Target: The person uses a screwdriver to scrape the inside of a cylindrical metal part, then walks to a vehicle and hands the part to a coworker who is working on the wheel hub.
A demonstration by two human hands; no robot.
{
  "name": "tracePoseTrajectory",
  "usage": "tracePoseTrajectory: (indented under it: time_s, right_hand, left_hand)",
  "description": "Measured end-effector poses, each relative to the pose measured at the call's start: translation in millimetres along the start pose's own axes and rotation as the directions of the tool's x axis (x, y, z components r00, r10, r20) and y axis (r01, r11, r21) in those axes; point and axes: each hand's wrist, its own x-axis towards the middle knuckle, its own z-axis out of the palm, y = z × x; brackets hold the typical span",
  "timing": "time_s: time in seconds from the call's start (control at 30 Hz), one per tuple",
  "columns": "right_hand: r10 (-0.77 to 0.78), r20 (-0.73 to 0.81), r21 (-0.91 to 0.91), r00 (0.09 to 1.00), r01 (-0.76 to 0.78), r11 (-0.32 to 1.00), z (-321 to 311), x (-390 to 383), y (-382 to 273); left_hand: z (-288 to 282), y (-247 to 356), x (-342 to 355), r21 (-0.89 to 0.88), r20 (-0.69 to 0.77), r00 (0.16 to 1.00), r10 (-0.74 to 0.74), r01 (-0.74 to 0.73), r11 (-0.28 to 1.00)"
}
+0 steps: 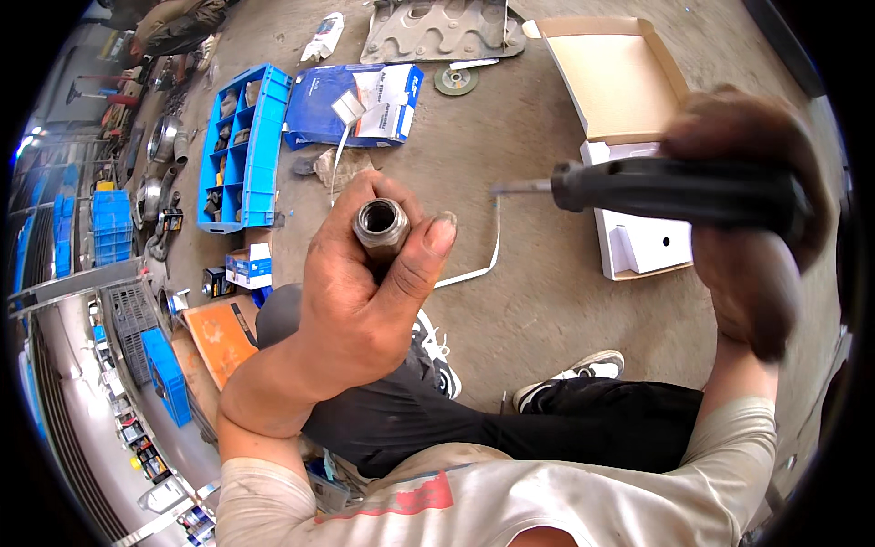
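"Grip first: how many things are in hand?"

"Two, one each. The left hand [351, 292] is wrapped firmly round one hollow grey metal cylinder [384, 241], its round mouth facing the camera. The right hand [753, 278], blurred, is clamped on one black-handled tool [629, 188] with a thin metal shank."

"Do the pieces touch?"

"No. The shank points left and its tip stands apart from the cylinder, with brown concrete floor [547, 314] showing in the gap."

"What edges come next?"

"One narrow white strip [498, 239] bends below the tip. To the right, partly behind the right hand, is one open white cardboard box [622, 246], its single brown-lined lid [609, 73] tilted back. Floor runs between strip and box."

"Farther out?"

"Two black-and-white shoes [594, 366] sit nearer the body. Past the left hand are one bright blue plastic crate [266, 150] split into compartments, and, just beside its right edge, one flat blue-and-white cardboard box [314, 96]. Beyond those, one round grey disc [456, 82] lies near one scalloped metal plate [437, 41]. One orange cardboard box [219, 335] is left of the left forearm."
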Motion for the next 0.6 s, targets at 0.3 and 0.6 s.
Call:
tracePoseTrajectory:
  time_s: [0.3, 0.6]
  right_hand:
    - [-0.139, 0.244, -0.014, 0.96, 0.146, 0.989, -5.5, 8.9, -32.3]
    - [-0.145, 0.275, -0.042, 0.95, 0.162, 0.986, 5.8, 9.3, -34.9]
  left_hand:
    - [5.0, -6.5, 5.7, 0.088, 0.001, 0.991, 0.13, -0.13, 0.988]
    - [-0.2, -7.1, 3.8, 0.27, 0.069, 0.968, 0.243, -0.253, 0.929]
